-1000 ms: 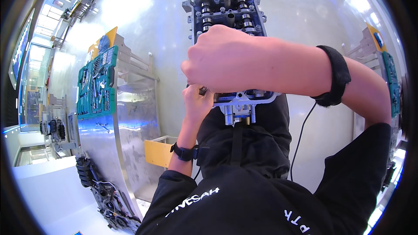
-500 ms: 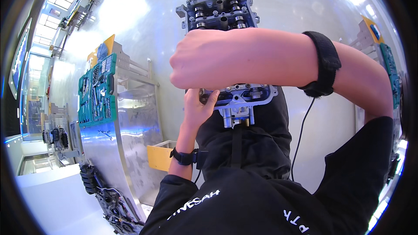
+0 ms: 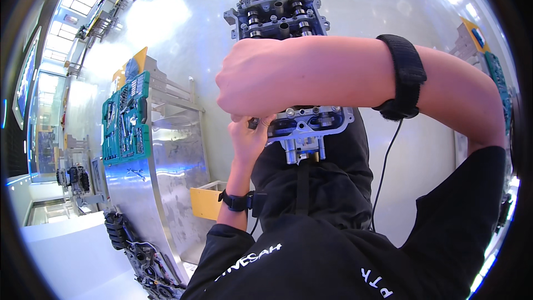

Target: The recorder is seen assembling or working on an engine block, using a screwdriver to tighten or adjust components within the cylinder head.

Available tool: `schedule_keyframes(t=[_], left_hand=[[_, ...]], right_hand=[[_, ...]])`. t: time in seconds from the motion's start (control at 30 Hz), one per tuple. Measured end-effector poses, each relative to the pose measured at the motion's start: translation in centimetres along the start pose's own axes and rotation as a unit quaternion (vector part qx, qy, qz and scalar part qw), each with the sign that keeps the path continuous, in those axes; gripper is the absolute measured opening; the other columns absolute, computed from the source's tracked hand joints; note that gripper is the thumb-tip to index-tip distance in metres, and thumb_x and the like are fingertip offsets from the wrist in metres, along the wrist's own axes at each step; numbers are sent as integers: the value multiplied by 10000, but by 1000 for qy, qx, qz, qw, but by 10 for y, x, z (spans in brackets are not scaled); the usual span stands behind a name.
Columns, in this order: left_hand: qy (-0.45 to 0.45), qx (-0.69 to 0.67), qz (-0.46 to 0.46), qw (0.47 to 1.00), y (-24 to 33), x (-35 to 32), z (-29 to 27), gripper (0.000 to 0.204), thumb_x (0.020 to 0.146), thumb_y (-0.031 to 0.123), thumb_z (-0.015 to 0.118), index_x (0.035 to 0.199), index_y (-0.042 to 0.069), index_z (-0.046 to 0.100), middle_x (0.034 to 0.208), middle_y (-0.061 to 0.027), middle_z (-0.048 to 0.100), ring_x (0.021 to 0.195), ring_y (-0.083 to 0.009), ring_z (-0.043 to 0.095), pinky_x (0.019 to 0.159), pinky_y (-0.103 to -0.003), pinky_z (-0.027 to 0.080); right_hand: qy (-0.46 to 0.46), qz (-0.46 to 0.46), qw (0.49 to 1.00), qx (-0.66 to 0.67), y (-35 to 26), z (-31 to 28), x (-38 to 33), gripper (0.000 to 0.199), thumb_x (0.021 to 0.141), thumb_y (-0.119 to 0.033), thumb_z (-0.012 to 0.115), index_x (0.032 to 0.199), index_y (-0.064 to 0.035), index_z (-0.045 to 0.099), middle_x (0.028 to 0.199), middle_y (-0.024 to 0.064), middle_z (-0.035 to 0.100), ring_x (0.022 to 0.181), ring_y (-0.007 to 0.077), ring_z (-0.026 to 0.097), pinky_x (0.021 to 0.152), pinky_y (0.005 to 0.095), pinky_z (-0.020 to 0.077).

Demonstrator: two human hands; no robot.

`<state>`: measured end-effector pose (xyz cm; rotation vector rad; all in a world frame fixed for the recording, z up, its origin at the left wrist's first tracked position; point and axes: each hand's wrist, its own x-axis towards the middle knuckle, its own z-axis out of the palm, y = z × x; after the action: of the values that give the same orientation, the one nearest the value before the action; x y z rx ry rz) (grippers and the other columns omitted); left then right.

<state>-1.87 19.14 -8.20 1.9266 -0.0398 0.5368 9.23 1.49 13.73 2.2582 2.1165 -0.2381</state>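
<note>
Grey metal cylinder head (image 3: 288,16) sits under both hands: right hand (image 3: 261,80) curled, left hand (image 3: 250,136) pinching a small part, grip unclear.

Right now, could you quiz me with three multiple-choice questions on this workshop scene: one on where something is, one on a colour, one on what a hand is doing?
1. Where is the green tool board?
A. left of the engine part
B. right of it
C. on top of it

2. What colour is the band on the right forearm?
A. white
B. red
C. black

3. How is the right hand?
A. flat and open
B. curled, fingers bent at the engine part
C. out of view

Answers: 1 A, the board hangs on the metal cabinet at the left. 2 C, it reads dark black. 3 B, the fingers curl down beside the left hand.
</note>
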Motion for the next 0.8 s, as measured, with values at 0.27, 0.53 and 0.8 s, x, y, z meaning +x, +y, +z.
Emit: schedule_keyframes(t=[0.27, 0.53, 0.8], left_hand=[[10, 39, 28, 999, 6, -4, 1, 71, 827, 12, 718, 849, -19, 658, 723, -181, 667, 635, -305, 666, 573, -388, 486], [-9, 49, 111, 993, 3, -7, -6, 59, 800, -48, 642, 826, -28, 593, 758, -194, 611, 665, -379, 623, 576, -422, 462], [-97, 4, 68, 993, 6, -3, -9, 213, 774, 21, 758, 926, 13, 608, 817, -116, 608, 667, -275, 627, 588, -351, 474]], right_hand=[[9, -49, 998, -23, -10, 2, 23, 102, 807, -106, 666, 839, -11, 681, 989, 114, 641, 830, 288, 674, 748, 383, 546], [35, -117, 991, -44, -19, 4, 38, 96, 755, -123, 729, 810, -58, 686, 921, 59, 604, 792, 225, 686, 716, 340, 539], [-44, -78, 993, -78, -24, -19, 41, 90, 735, -150, 729, 742, -70, 688, 733, 47, 643, 680, 226, 691, 572, 340, 518]])
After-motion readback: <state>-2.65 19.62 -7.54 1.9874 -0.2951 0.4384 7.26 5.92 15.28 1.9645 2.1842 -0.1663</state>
